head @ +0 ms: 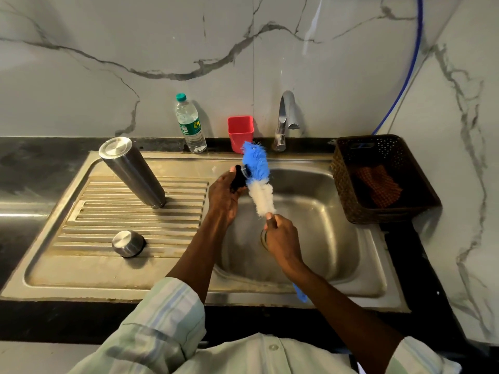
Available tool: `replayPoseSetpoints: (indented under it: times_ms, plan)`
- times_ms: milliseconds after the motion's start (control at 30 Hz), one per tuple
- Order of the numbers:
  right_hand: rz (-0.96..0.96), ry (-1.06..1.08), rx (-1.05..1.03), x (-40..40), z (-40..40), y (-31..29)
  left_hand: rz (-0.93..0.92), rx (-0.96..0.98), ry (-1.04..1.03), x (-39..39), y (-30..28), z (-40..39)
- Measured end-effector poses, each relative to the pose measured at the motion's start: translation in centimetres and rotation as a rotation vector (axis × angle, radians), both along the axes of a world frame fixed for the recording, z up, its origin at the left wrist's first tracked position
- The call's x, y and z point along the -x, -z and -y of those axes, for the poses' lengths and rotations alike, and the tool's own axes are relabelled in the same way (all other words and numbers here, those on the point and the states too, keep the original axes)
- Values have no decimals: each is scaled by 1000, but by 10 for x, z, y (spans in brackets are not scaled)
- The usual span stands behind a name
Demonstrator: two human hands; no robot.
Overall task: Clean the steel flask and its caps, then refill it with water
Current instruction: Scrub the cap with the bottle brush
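At a steel sink (pixel 81 276) set in a black counter (pixel 32 155) against a marble-patterned wall, the steel flask (pixel 132 171) stands upside down on the drainboard, while the left hand (pixel 224 195) grips a black inner cap (pixel 239 179) and the right hand (pixel 279 238) grips a blue-and-white bottle brush (pixel 256 176).

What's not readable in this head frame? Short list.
- Black inner cap: head view, mostly covered by the left hand and the brush bristles.
- Brush handle: wrapped by the right hand; only its blue end shows below the forearm.
- Sink drain: behind the right hand.
- Flask mouth: faces down on the drainboard.
- Water bottle label: too small.
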State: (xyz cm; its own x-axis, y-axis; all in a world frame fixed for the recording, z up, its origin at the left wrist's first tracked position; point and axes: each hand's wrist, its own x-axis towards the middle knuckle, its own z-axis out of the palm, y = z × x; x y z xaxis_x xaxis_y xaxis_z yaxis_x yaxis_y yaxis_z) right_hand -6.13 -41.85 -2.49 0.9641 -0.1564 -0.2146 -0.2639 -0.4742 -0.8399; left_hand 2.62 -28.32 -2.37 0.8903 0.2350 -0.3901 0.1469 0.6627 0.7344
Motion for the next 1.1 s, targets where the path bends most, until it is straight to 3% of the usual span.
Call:
replayPoseSetpoints:
  times_ms: [133,300,400,467,567,667,800,933,1100]
  plan:
    - [-51,70,-28,-17,5,2,144,-176,174,7,-3,5]
    - [-20,6,-1,-6,-1,3,122,-293,60,-5,-2,-4]
    - [-53,97,-34,-21,6,6,214,-377,257,2,-4,1]
    - [-17,119,-24,-29,11,0,231,-438,277,5,-2,6]
    - [88,66,128,-19,10,-7,156,-386,131,0,2,3]
    - [144,-9,330,-8,8,-7,139,-366,133,-2,4,1]
    - [117,56,249,-32,12,-11,173,-336,186,1,0,7]
    - [178,-53,292,-24,7,-6,111,-199,123,-3,5,0]
    - [123,46,130,-37,19,-3,128,-188,213,6,1,1]
